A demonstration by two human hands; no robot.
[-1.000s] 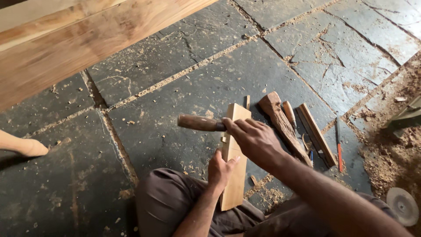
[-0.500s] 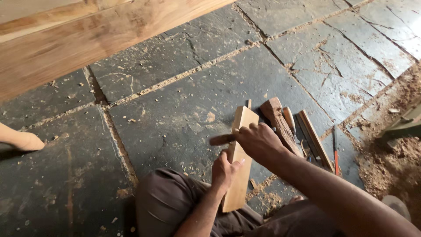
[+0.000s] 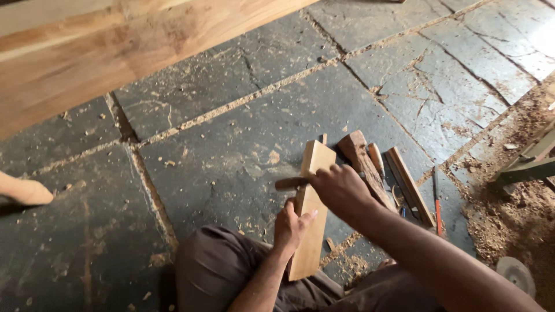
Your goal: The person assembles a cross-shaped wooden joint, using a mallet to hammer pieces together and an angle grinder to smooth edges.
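A woodworking shop at floor level: dark stone floor slabs (image 3: 243, 133) strewn with wood shavings, a sawdust heap (image 3: 509, 214), a large timber plank (image 3: 115, 63), and hand tools (image 3: 399, 179) lying about.

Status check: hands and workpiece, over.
Left hand steadies pale wooden board on stone floor. Right hand grips wooden-handled tool over it. Loose tools lie right, apart.
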